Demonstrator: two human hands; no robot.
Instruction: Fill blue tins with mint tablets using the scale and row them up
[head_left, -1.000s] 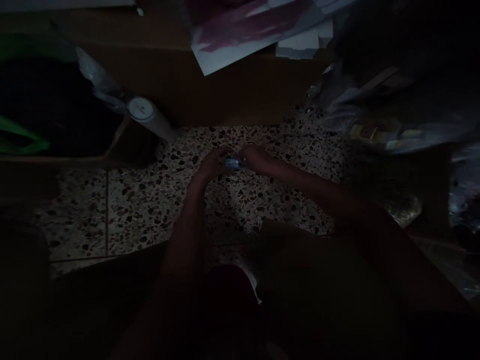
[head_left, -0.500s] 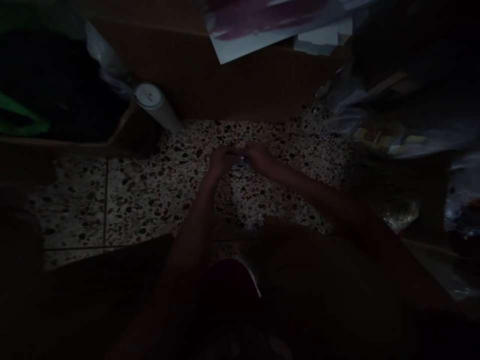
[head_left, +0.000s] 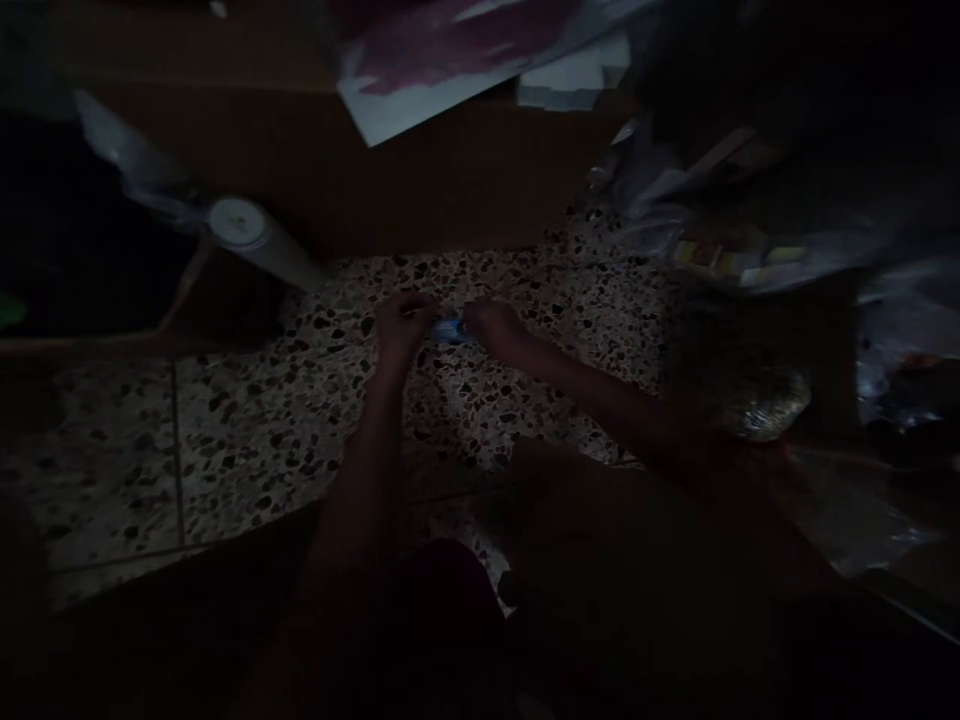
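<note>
- Over the speckled floor (head_left: 300,400), between my two hands, is a small blue thing (head_left: 451,330); the gloom and blur hide what it is, and I cannot tell whether it touches the floor.
- My right hand (head_left: 493,330) has its fingers drawn in narrow, pinching the right end of the blue thing.
- My left hand (head_left: 399,322) is curled, thumb and fingers close together at the blue thing's left end; I cannot tell whether they grip it or only sit against it.
- My forearms come in from below on either side, and my dark-clothed leg (head_left: 615,540) fills much of the lower right.
- Beyond my left hand, a white cylinder (head_left: 289,258) with a round pale top leans beside an open box (head_left: 229,295) with dark contents.
- Ahead of me stands a brown panel (head_left: 435,190), with a white sheet (head_left: 390,115) printed in dark red hanging over its upper edge and a white carton (head_left: 562,85) next to it.
- To my right lie a clear plastic bag (head_left: 825,255) with yellow patches and, nearer me, a shiny bundle (head_left: 772,405).
</note>
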